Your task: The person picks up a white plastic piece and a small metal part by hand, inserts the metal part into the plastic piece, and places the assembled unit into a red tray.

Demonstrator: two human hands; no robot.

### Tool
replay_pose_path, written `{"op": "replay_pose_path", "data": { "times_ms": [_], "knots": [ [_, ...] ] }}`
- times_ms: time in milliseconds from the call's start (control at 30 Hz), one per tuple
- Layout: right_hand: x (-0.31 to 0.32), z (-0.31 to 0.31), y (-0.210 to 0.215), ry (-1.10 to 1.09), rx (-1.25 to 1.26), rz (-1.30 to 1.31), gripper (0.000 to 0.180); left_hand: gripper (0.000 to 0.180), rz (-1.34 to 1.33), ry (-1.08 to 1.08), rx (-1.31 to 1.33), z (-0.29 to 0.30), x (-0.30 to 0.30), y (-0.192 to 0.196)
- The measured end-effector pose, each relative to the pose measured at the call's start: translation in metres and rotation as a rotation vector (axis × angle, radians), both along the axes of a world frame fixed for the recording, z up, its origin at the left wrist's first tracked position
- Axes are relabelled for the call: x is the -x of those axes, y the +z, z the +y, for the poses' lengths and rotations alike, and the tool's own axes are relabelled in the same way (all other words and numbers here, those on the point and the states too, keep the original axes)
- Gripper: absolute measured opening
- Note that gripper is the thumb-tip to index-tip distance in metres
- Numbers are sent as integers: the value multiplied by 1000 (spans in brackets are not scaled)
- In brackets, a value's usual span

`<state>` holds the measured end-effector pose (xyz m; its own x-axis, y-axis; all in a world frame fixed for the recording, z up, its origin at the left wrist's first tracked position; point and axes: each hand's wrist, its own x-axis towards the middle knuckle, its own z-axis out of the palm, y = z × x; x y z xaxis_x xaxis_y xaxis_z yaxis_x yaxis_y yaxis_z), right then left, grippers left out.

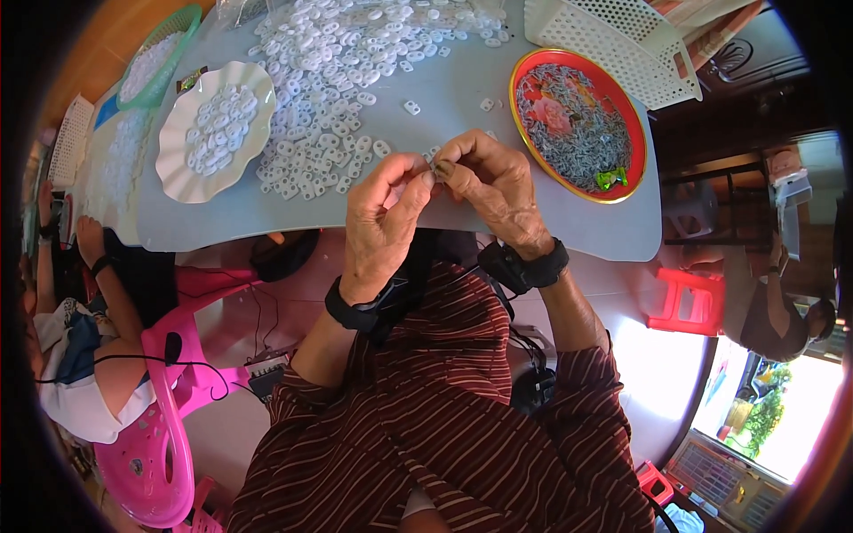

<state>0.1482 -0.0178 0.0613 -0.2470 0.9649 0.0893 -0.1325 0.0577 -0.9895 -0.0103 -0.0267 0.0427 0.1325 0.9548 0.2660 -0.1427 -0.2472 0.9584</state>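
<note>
Over the near edge of the grey table (426, 98), my left hand (382, 222) and my right hand (499, 191) meet fingertip to fingertip. Both are closed in a pinch. Whatever is between the fingertips is too small and too covered to name. Just beyond my left hand spreads a heap of small white oval plastic pieces (315, 155), many with two holes. To the right of my right hand stands a red round tray (513, 89) with a gold rim. It holds many thin grey metal-looking bits (569, 133) and a shiny green wrapper (611, 178).
A cream scalloped dish (171, 169) of white pieces stands at left, with a green basket (188, 31) behind it. A white perforated basket (613, 40) is at the far right. Another person's arm (111, 280) rests at left by a pink chair (169, 444). A red stool (684, 302) stands at right.
</note>
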Motion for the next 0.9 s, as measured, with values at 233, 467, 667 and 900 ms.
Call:
{"op": "replay_pose_path", "data": {
  "times_ms": [233,467,667,900],
  "knots": [
    [0,0,-9,-80,-45,-7,9,16,-114,-5,122,-5,-5,1],
    [1,-1,-5,-93,-35,14,8,16,-195,-55,116,1,-2,-2],
    [-3,0,-3,-51,5,-39,8,17,-99,-119,142,4,7,4],
    [-3,0,0,-5,30,-80,7,19,-2,-167,105,4,10,3]
  ]
}}
